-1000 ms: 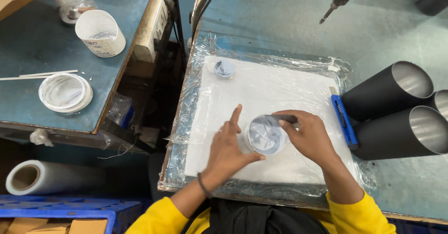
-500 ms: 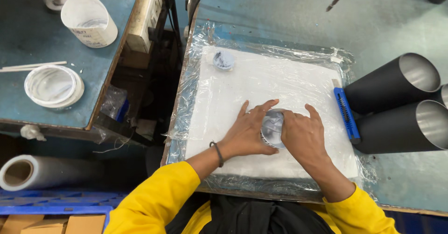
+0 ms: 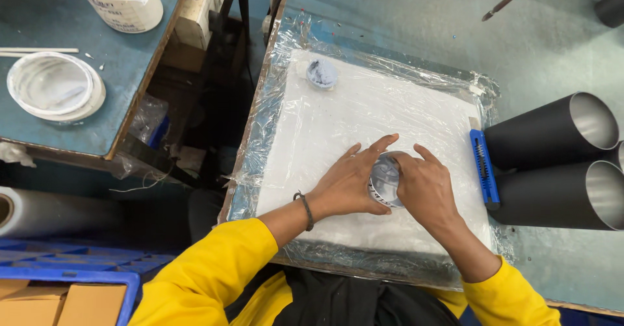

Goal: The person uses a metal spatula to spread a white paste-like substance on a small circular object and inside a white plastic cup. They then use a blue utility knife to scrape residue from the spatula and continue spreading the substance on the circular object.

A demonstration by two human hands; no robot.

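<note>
white labelled tub [image 3: 123, 0] | top left | brown cartons [image 3: 62, 303] | bottom left

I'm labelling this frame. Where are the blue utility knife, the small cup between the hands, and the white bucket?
blue utility knife [image 3: 483, 165], head view, handle middle
small cup [image 3: 385, 178], head view, open top
white bucket [image 3: 123, 1], head view, side wall

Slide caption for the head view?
Both hands, left hand and right hand, press a tape roll onto a white sheet.

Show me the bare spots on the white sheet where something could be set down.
Free: the stretch of white sheet between the small cap at the top and the hands, and the left strip by the plastic wrap. Crowded: lower middle, where left hand and right hand flank the small cup.
</note>
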